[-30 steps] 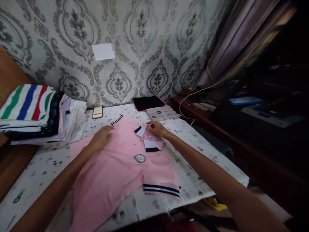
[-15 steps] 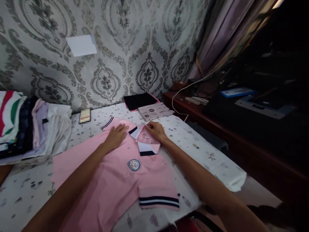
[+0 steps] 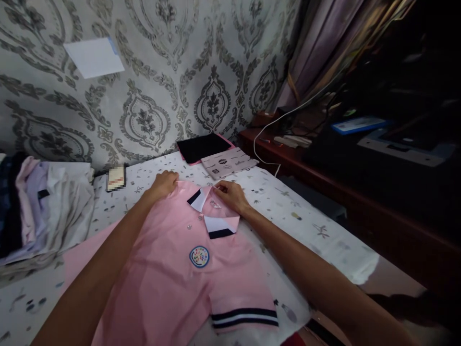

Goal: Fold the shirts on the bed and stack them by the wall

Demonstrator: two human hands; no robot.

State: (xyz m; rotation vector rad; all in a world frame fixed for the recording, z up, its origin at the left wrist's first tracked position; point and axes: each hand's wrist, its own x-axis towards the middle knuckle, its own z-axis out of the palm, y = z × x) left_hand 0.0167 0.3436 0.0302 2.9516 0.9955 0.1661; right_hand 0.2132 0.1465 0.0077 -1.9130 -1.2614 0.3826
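Note:
A pink polo shirt (image 3: pixel 162 250) lies spread front up on the bed, with a white and navy collar, buttons, a round badge and a striped near cuff. My left hand (image 3: pixel 164 185) is closed at the far sleeve, its fingers curled over the fabric, and the striped cuff there is hidden. At the back of the collar, my right hand (image 3: pixel 230 194) pinches the cloth between thumb and fingers.
Folded clothes (image 3: pixel 46 206) are piled at the left, near a small pale packet (image 3: pixel 115 178). By the wall lie a black folded item (image 3: pixel 203 148) and a printed pink-grey packet (image 3: pixel 230 162). A white cable (image 3: pixel 255 144) hangs from a dark red wooden ledge (image 3: pixel 248 132) at right.
My left hand has moved from lying flat on the shirt's shoulder to the far sleeve, where its fingers have curled in. My right hand stays at the collar. The view has shifted slightly right.

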